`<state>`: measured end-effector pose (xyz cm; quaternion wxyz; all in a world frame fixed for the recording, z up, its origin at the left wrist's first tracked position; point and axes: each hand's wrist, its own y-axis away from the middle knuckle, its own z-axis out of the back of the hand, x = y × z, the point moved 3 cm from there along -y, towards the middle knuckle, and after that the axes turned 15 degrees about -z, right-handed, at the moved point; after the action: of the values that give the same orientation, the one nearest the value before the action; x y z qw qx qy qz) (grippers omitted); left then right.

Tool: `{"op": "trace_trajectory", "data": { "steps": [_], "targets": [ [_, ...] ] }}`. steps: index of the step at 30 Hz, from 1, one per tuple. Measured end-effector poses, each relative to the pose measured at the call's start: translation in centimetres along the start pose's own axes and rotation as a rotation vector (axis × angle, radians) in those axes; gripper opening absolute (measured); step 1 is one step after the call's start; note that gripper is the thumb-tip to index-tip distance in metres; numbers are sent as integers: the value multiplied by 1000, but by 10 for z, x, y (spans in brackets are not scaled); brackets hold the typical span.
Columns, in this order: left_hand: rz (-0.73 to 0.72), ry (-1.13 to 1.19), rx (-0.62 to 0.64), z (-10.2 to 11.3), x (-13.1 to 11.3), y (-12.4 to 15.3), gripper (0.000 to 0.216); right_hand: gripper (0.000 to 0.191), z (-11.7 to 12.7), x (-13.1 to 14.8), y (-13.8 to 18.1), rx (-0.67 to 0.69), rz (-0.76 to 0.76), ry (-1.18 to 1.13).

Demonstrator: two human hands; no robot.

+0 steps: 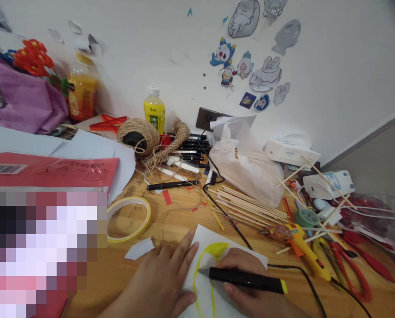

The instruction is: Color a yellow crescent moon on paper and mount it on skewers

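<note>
My right hand [250, 287] grips a black marker with a yellow end [247, 280], its tip touching a white sheet of paper [207, 265] on the wooden table. Yellow curved lines are drawn on the sheet. My left hand [157, 282] lies flat on the sheet's left edge, fingers stretched out and pressing it down.
A yellow tape roll [128, 218] lies to the left, a yellow glue gun [303, 249] and red pliers [350, 265] to the right. Wooden sticks [250, 205], a plastic bag [247, 163], black pens [191, 150], a twine ball [139, 137], a red folder [51, 170] and bottles stand behind.
</note>
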<state>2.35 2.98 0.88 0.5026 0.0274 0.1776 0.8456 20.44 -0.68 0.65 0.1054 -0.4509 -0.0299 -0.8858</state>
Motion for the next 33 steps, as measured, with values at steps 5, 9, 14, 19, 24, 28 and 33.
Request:
{"op": "trace_trajectory", "data": {
  "steps": [5,9,14,19,24,28,33],
  "targets": [
    [30,-34,-4,1,-3,0,66,32,-1,-2,0,13,9,-23],
    [43,-64,-37,0,-4,1,65,27,0,-6,2,6,-11,-42],
    [16,-11,3,-3,-2,0,66,23,-2,-9,4,48,-17,-91],
    [17,4,3,-1,-1,0,67,23,-2,-11,4,51,-30,-108],
    [14,10,24,2,-2,1,65,21,-2,-9,3,62,-28,-126],
    [11,-22,-2,-1,-2,0,67,21,-1,-10,3,80,-33,-132],
    [16,-39,-31,-1,-3,1,67,23,-2,-12,4,86,-48,-88]
  ]
}}
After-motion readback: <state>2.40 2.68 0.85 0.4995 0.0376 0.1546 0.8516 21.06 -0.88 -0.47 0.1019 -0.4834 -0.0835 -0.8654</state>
